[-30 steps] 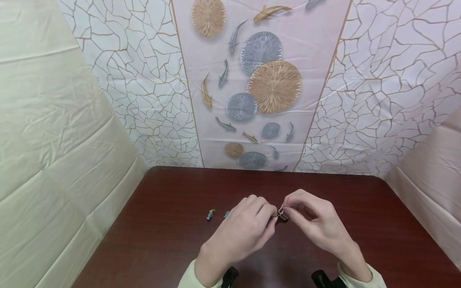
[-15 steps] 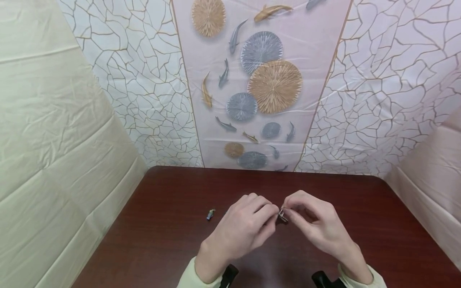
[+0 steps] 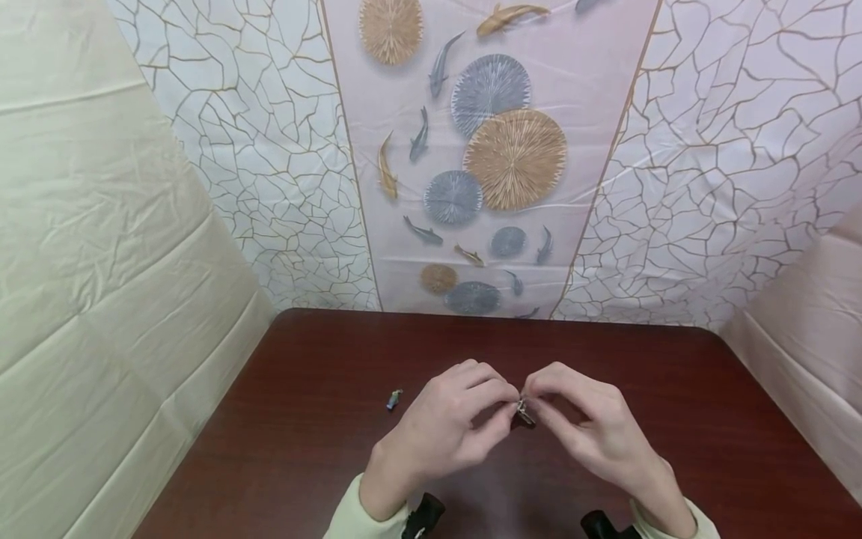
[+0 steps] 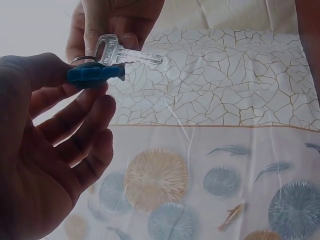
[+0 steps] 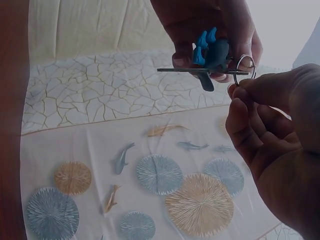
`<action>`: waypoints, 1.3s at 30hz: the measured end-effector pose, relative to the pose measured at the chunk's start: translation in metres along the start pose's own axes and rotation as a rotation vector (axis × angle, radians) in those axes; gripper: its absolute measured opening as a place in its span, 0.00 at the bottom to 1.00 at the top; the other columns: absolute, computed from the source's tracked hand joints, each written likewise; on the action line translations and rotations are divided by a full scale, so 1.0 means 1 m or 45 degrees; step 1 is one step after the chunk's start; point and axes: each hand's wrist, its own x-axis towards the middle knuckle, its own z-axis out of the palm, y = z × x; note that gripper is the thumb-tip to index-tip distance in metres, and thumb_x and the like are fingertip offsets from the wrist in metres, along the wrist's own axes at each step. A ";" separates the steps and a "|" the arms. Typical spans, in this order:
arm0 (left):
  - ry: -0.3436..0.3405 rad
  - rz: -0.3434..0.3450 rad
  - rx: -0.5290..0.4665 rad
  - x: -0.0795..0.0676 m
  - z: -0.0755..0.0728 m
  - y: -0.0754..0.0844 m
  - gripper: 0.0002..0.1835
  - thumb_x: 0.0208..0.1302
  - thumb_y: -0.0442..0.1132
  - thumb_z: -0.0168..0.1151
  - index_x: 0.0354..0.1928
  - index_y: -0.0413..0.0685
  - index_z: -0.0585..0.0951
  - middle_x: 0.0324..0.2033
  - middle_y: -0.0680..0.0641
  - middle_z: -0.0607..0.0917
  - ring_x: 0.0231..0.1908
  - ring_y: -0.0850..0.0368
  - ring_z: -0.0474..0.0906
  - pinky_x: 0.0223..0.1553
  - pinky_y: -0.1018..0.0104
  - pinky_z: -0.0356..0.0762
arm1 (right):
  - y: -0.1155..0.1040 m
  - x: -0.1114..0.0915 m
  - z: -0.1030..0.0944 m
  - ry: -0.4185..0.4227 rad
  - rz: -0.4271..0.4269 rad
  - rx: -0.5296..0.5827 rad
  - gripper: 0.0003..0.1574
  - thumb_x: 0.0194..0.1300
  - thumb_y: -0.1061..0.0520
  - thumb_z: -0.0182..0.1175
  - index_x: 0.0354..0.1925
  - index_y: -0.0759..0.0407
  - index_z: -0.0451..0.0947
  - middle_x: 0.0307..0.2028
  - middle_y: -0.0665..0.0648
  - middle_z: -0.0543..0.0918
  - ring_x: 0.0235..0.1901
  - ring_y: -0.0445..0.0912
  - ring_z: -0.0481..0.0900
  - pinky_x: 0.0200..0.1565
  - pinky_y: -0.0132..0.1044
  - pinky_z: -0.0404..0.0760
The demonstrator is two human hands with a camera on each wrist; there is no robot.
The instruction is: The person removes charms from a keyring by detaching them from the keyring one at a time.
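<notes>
My left hand (image 3: 447,415) pinches a small blue charm (image 4: 92,75) between thumb and fingers. Its shape looks like a little figure with a darker rounded body behind. A metal key (image 4: 135,55) lies right beside the charm, with its blade pointing away from the fingers. Thumb and fingertips of my right hand (image 3: 592,427) pinch a thin key ring (image 5: 245,70), which passes through the key's head. Whether the charm is on the ring is hidden by the fingers. Both hands meet above the table, fingertips close together.
Another small blue-and-tan figure (image 3: 393,400) lies on the dark red wooden table (image 3: 303,464), left of my left hand. A patterned cloth (image 3: 471,247) hangs behind the table's far edge, and pale cloth (image 3: 135,299) hangs along the left side.
Both hands have shifted slightly, and the key has tilted down a little between them. A second blue piece on the table, seen one second ago, is now out of sight near my left hand.
</notes>
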 end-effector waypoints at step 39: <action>0.083 0.092 0.265 0.003 0.012 -0.004 0.05 0.60 0.34 0.60 0.36 0.49 0.82 0.34 0.55 0.80 0.34 0.62 0.75 0.37 0.73 0.72 | 0.007 -0.017 0.002 -0.008 0.383 0.071 0.25 0.48 0.81 0.62 0.36 0.54 0.79 0.27 0.48 0.78 0.26 0.35 0.74 0.26 0.25 0.74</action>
